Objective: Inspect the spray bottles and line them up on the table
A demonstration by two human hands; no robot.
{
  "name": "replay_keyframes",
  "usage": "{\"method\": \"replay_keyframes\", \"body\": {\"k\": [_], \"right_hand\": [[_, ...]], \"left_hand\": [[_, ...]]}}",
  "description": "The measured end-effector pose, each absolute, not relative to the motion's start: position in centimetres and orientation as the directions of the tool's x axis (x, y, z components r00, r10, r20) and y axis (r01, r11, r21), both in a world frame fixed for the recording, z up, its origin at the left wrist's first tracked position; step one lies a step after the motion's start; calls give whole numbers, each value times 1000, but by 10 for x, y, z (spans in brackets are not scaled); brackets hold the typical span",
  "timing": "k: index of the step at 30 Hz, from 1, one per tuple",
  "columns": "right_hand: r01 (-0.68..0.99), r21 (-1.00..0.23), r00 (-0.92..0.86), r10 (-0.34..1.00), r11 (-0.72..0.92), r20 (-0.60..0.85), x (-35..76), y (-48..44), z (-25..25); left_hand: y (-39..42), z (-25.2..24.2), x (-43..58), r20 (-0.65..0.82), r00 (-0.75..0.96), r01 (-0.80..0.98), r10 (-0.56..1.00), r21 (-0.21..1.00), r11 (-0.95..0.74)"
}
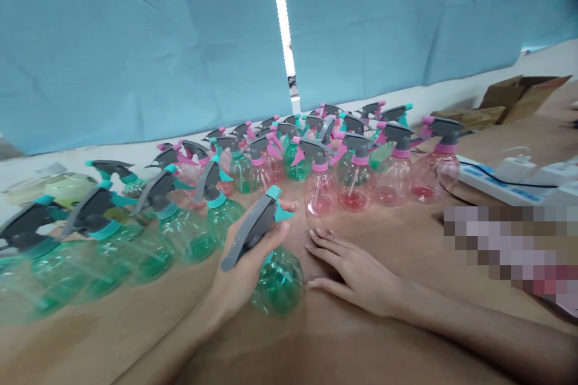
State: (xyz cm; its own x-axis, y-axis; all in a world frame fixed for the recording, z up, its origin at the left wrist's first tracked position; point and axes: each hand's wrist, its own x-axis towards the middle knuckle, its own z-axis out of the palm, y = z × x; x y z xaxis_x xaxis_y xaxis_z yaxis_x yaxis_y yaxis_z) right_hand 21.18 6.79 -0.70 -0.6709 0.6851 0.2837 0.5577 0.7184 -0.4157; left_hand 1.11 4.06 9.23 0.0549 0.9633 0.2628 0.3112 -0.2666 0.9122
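My left hand (244, 271) is wrapped round the neck of a green spray bottle (279, 286), under its grey and teal trigger head. The bottle is tilted, its round transparent body low near the table. My right hand (350, 267) lies flat on the table just right of that bottle, fingers stretched out and holding nothing. Beyond its fingertips stands a pink spray bottle (320, 191) with a grey and pink head. Left of my left hand is another green spray bottle (223, 216), partly hidden behind the hand.
Several green spray bottles (189, 234) line the left side, with pink and green ones crowded at the back. At right lie a white power strip (492, 183) with plugs and a pixelated object (510, 252). An open cardboard box (519, 99) stands behind; a blue sheet (180, 42) covers the wall.
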Motion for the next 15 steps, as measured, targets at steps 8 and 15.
{"method": "replay_keyframes", "body": {"k": [8,15], "right_hand": [[553,-427,-701,677,715,225,218,73,-4],[564,-426,-710,679,707,187,220,73,-4]], "left_hand": [[38,100,15,278,76,363,958,887,-286],[34,99,15,255,27,306,967,918,-251]]}}
